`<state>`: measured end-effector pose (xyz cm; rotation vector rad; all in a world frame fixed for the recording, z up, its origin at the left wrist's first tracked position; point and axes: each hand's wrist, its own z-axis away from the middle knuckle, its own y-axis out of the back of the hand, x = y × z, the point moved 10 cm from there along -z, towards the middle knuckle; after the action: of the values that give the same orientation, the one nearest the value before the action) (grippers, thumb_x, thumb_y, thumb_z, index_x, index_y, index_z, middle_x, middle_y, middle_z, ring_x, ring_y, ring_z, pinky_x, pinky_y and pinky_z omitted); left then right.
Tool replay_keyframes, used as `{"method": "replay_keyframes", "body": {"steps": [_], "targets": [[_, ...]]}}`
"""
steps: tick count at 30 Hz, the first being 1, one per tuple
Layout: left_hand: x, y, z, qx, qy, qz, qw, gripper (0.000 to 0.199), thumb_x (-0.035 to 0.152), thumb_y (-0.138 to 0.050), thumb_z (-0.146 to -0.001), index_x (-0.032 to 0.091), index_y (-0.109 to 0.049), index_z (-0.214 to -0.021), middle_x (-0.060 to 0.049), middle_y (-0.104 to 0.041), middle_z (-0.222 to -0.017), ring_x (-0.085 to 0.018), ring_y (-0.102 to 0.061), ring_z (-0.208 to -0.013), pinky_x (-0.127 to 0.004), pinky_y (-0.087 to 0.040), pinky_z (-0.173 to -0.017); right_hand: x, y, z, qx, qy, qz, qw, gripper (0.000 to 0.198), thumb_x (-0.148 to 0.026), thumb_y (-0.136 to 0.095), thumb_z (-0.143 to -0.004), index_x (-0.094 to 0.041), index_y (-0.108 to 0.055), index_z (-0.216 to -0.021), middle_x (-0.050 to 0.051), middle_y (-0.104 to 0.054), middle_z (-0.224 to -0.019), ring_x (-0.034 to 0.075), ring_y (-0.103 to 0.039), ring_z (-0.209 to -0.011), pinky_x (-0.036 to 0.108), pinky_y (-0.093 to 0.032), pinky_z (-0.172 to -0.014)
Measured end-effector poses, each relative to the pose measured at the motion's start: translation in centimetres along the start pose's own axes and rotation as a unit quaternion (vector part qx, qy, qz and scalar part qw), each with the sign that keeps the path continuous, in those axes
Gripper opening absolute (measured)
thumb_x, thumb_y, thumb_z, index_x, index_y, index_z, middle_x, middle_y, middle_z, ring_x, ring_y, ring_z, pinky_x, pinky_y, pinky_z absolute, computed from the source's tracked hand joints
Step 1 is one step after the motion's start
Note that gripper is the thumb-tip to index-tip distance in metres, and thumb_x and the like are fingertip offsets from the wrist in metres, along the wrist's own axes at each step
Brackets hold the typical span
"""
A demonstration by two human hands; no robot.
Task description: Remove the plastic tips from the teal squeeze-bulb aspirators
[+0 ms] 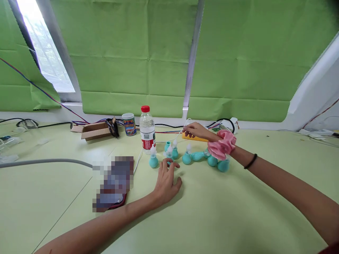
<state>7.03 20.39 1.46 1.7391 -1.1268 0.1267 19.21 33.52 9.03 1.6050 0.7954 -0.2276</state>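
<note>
Several small teal squeeze bulbs, most with clear pointed tips, stand or lie in a loose row on the table. My left hand [167, 181] is open, thumb and fingers apart, its fingertips at a teal bulb [170, 159] that they partly cover. To its left stands another bulb [153, 161], to its right a third [186, 158]. Above and behind the row hangs my right hand [195, 130], fingers loosely bent and apart, with nothing visible in them. A white cable passes behind its fingertips. The pink scrunchie [221, 144] on my right wrist hides part of the bulbs at the right.
Behind the bulbs stand a red-capped water bottle [147, 130] and a can [129, 124], with an open cardboard box [96, 130] farther left. A phone-like object [115, 183], blurred out, lies left of my left hand. Cables and a yellow item [197, 137] lie along the back.
</note>
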Motion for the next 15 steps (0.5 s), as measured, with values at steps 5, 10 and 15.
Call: {"method": "replay_keyframes", "body": {"steps": [5, 10, 15], "targets": [[1.1, -0.2, 0.1, -0.021, -0.042, 0.011, 0.999, 0.027, 0.010, -0.045, -0.069, 0.017, -0.041, -0.094, -0.009, -0.035, -0.103, -0.023, -0.037, -0.097, -0.039, -0.036, -0.084, -0.4, -1.3, 3.7, 0.021, 0.028, 0.144, 0.989, 0.035, -0.045, -0.044, -0.079, -0.014, -0.060, -0.080, 0.009, -0.061, -0.084, 0.020, -0.053, -0.079, 0.026, -0.035, -0.063], [1.8, -0.6, 0.2, -0.048, -0.066, 0.018, 0.997, 0.025, 0.010, -0.043, -0.071, 0.017, -0.041, -0.095, -0.009, -0.038, -0.102, -0.022, -0.038, -0.097, -0.037, -0.037, -0.083, -2.1, -3.4, 5.0, 0.002, 0.061, 0.211, 0.976, 0.036, -0.038, -0.038, -0.082, -0.015, -0.056, -0.061, 0.004, -0.057, -0.059, 0.014, -0.049, -0.056, 0.023, -0.025, -0.051], [1.6, 0.3, 0.2, -0.018, -0.057, 0.071, 0.996, 0.024, 0.016, -0.045, -0.074, 0.019, -0.037, -0.097, -0.008, -0.040, -0.102, -0.021, -0.040, -0.095, -0.035, -0.037, -0.081, -6.0, -1.1, 5.6, 0.041, 0.102, 0.231, 0.967, 0.041, -0.034, -0.030, -0.086, -0.015, -0.049, -0.054, 0.002, -0.046, -0.050, 0.011, -0.038, -0.047, 0.025, -0.019, -0.050]]}}
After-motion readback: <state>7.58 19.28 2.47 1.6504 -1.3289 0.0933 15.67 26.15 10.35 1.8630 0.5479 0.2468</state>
